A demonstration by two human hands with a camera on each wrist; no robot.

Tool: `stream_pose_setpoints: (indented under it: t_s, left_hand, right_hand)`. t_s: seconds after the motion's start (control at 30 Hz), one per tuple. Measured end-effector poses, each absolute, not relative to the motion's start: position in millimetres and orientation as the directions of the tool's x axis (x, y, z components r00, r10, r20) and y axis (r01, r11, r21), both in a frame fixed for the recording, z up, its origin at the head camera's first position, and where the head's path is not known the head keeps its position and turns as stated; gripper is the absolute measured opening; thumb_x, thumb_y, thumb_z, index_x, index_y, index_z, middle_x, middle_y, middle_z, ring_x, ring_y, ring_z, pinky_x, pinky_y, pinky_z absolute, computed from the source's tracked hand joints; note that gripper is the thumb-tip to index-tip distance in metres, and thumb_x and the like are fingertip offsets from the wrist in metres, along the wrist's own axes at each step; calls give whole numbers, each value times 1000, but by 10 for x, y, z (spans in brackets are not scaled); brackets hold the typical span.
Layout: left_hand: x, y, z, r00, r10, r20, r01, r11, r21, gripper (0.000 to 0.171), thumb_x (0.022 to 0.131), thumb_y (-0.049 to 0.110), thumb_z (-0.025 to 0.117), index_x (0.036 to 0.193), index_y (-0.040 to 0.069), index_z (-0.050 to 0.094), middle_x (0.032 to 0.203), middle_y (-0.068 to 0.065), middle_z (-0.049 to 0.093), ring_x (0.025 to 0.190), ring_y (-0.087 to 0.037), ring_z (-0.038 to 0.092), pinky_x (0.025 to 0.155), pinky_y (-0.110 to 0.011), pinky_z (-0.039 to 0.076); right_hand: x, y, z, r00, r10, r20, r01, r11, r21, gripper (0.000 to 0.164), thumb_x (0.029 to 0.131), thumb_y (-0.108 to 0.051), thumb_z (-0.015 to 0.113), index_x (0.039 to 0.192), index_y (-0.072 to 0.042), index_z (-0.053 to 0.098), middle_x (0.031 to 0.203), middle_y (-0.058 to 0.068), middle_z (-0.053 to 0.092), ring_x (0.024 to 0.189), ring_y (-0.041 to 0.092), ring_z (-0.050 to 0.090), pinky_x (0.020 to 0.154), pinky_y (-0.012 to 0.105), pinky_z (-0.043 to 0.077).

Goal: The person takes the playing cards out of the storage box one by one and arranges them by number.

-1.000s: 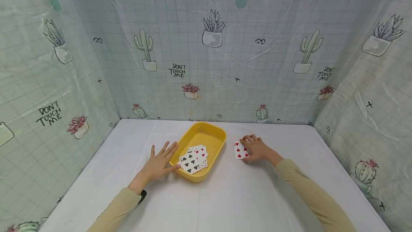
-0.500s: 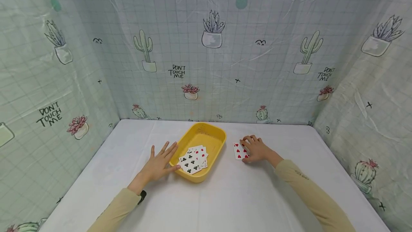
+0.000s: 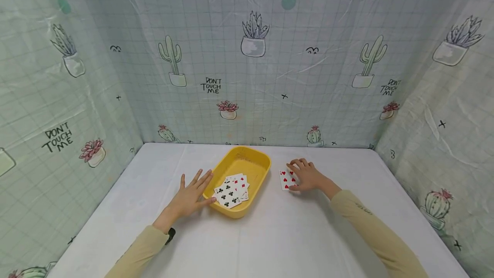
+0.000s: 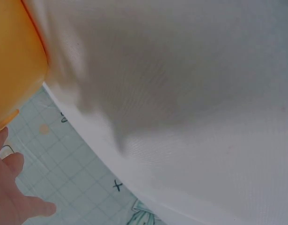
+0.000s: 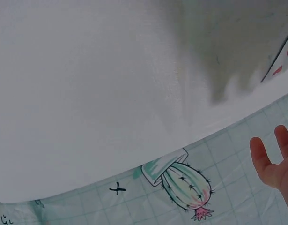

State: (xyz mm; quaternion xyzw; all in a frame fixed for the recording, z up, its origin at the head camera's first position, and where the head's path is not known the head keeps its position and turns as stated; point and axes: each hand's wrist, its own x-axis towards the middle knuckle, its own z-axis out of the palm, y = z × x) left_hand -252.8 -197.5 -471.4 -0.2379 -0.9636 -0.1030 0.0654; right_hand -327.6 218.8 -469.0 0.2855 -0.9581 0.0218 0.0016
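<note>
A yellow plastic tray (image 3: 252, 164) stands on the table, slightly tilted to my view. Inside its near end lie several overlapping playing cards (image 3: 230, 194), a club card on top. My left hand (image 3: 188, 198) rests at the tray's left side, fingers spread, thumb and fingertips at the rim. To the right of the tray, a heart playing card (image 3: 284, 180) lies face up; whether others lie beneath I cannot tell. Over its right side hovers my right hand (image 3: 308, 177), fingers spread loosely. In the right wrist view its fingers (image 5: 260, 157) appear apart from the card (image 5: 285, 58).
White cloth covers the table (image 3: 247, 252). Patterned curtains (image 3: 285, 67) with cactus drawings enclose its back and both sides. A dark band (image 3: 170, 236) sits on the left wrist.
My right hand has lifted slightly and its fingers have spread away from the heart card, which lies in the same place. The left hand and the tray stay put.
</note>
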Motion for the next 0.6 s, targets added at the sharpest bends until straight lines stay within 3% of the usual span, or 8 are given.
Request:
stream_pose_setpoints:
  t_s: [0.23,0.6]
  left_hand:
    - [-2537,-1981,-4729,-876,447,180,475,864,169,78,84,62,40,144,18,15,151,4,13,139,-28,9,102,-67,-5]
    - [-2526,-1967,-4709,-873,452,185,481,860,169,78,84,60,41,144,17,16,151,1,15,139,-29,10,102,-67,-4]
  right_hand:
    - [-3232,2090,-4588,-821,-569,40,-570,818,-73,79,76,-54,59,137,-11,35,133,10,36,122,30,29,94,54,32]
    - [-3150,1846,-4352,-722,-668,178,-689,718,-101,69,80,-46,59,135,-12,37,132,8,37,120,27,31,91,50,33]
